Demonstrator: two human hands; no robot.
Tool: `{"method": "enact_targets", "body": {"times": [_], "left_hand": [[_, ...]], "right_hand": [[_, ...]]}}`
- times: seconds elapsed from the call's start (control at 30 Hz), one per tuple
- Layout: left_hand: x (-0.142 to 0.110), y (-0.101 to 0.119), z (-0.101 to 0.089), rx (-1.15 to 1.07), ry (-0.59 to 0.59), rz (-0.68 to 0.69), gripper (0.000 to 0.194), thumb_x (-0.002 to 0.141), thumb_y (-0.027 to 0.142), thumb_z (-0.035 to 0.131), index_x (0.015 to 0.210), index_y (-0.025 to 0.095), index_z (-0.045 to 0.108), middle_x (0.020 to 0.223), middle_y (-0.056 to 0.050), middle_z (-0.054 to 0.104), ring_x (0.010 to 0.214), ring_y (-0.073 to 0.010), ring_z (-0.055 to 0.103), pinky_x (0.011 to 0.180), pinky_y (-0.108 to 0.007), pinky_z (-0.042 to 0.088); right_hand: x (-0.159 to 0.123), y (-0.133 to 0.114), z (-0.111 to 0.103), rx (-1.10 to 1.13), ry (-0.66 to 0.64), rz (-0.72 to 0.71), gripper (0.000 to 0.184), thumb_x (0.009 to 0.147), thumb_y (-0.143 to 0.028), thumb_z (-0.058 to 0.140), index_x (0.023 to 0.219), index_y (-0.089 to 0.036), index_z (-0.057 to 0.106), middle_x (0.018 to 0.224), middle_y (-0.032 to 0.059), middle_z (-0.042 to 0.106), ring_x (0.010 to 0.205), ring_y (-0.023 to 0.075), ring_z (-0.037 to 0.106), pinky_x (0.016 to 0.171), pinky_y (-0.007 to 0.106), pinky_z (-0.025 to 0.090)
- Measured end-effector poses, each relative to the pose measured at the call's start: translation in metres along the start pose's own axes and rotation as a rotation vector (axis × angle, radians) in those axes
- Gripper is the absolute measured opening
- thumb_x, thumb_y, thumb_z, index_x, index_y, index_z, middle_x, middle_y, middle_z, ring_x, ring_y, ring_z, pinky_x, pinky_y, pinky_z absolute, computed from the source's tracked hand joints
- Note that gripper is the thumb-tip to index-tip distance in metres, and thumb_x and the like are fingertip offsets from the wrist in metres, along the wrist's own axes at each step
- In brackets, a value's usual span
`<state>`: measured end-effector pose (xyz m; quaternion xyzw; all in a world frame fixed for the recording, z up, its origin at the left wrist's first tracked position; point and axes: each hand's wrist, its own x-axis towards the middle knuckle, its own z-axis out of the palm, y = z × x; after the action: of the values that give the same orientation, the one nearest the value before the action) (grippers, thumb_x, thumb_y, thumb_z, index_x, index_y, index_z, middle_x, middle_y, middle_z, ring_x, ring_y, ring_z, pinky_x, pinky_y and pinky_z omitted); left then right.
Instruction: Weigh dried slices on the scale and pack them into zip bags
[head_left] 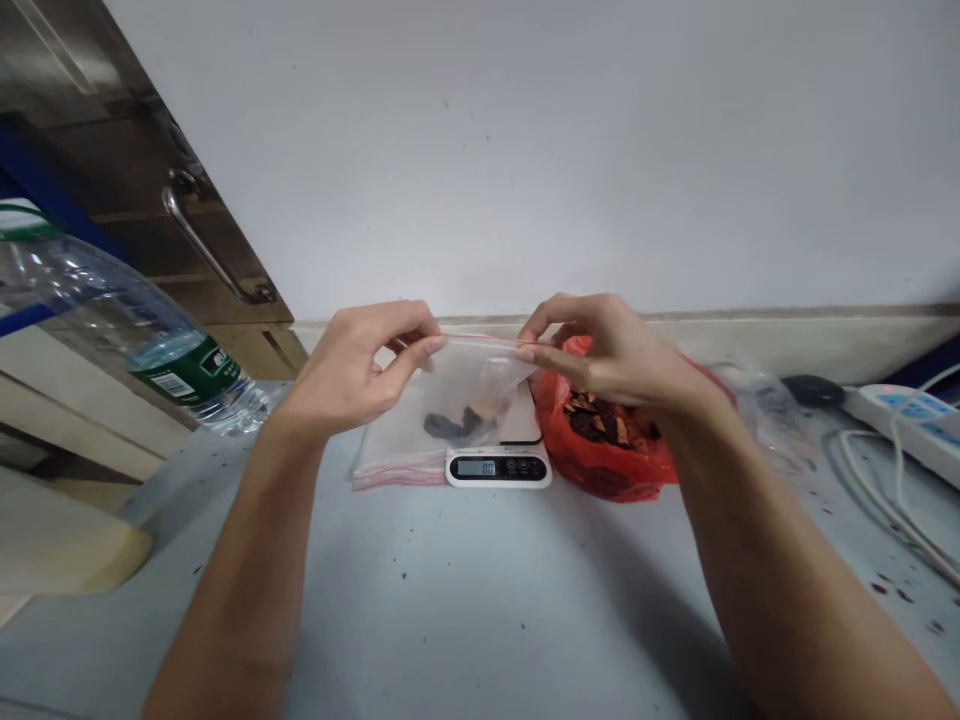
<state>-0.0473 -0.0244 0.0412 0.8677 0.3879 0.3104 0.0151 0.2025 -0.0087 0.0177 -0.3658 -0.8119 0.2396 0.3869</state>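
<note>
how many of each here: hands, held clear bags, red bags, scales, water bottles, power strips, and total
Hands: 2 (left hand, right hand)
Held clear bag: 1
Red bag: 1
Scale: 1
Water bottle: 1
Power strip: 1
Total: 7

White wall (525, 150), cabinet door (metal handle (214, 250)).

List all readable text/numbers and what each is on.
"0.0": display of the white digital scale
Button markings beside it: too small
White characters on green label of clear plastic bottle: too blurred
White power strip with blue patches: nothing legible
</note>
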Motion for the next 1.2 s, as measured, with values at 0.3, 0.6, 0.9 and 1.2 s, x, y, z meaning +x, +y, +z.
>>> {"method": "enact_targets", "body": {"times": [0.3,0.6,0.9,1.2], "left_hand": [[0.003,-0.007,0.002,0.01,-0.016,0.04,0.024,0.097,0.028,0.052,0.076,0.021,0.06,0.069,0.002,0.066,0.065,-0.013,0.062,0.06,-0.022,0.045],[0.005,-0.004,0.004,0.112,0.216,0.18,0.02,0.1,0.031,0.061,0.088,0.021,0.076,0.084,-0.001,0.071,0.074,-0.0157,0.065,0.07,-0.027,0.051],[0.021,0.029,0.053,0.101,0.572,0.487,0.01,0.096,0.018,0.072,0.098,0.027,0.075,0.087,0.0,0.059,0.08,-0.0136,0.061,0.067,-0.027,0.052],[0.021,0.068,0.102,-0.027,0.371,0.449,0.012,0.1,0.012,0.06,0.102,0.015,0.071,0.09,-0.005,0.069,0.084,-0.0165,0.064,0.079,-0.031,0.059]], "right_hand": [[-0.002,0.013,-0.013,-0.177,-0.01,0.112,0.017,0.08,-0.034,0.063,0.074,-0.019,0.067,0.071,0.0034,0.068,0.06,0.0156,0.057,0.061,0.031,0.044],[-0.009,-0.013,-0.02,-0.276,-0.12,0.237,0.026,0.076,-0.046,0.069,0.073,-0.022,0.058,0.073,0.0013,0.067,0.067,0.0168,0.059,0.061,0.029,0.044],[-0.015,-0.022,-0.028,-0.224,-0.367,0.245,0.018,0.081,-0.039,0.067,0.088,-0.022,0.066,0.087,0.0037,0.073,0.079,0.0213,0.066,0.071,0.033,0.052],[-0.083,0.013,-0.09,-0.125,0.367,0.307,0.036,0.077,-0.046,0.07,0.102,-0.022,0.08,0.098,0.0077,0.081,0.093,0.027,0.075,0.083,0.04,0.061]]}}
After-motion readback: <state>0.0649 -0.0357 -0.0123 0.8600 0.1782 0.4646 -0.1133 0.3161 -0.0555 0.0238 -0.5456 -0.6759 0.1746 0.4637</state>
